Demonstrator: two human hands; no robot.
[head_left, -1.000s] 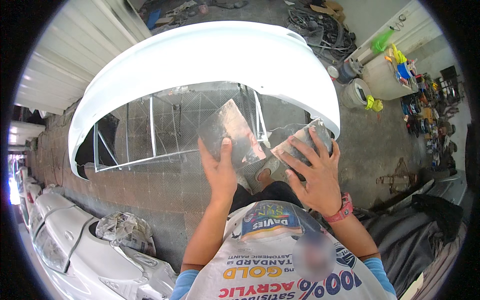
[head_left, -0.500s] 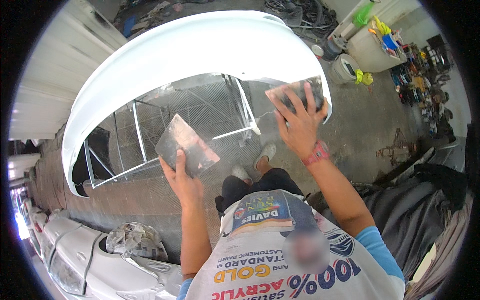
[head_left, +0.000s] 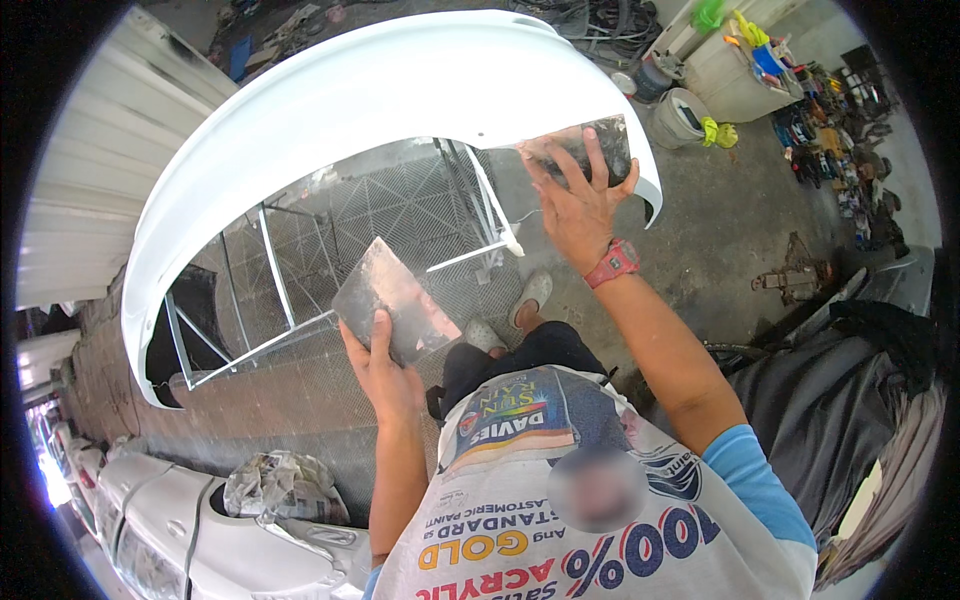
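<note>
My left hand (head_left: 385,375) grips a flat, square dark board (head_left: 400,300) by its lower corner, thumb on top. The board is smeared grey and pinkish, and it is held out in front of me, apart from the bumper. My right hand (head_left: 580,205) has its fingers spread over a dark rectangular sheet (head_left: 612,140) with a paler, smeared left end. That sheet lies over the lower right edge of a large white car bumper (head_left: 400,90); whether it touches the surface I cannot tell. A metal-framed stand (head_left: 275,265) shows beneath the bumper.
A white car body (head_left: 230,545) with a paper-wrapped part (head_left: 285,485) is at lower left. Buckets (head_left: 675,115) and a pale bin (head_left: 735,75) stand at upper right. Dark draped cloth (head_left: 800,390) lies at right, below tools and clutter (head_left: 835,150) along the wall.
My right hand has moved up and slightly left along the bumper with the sheet. My left hand and its board have shifted a little to the right.
</note>
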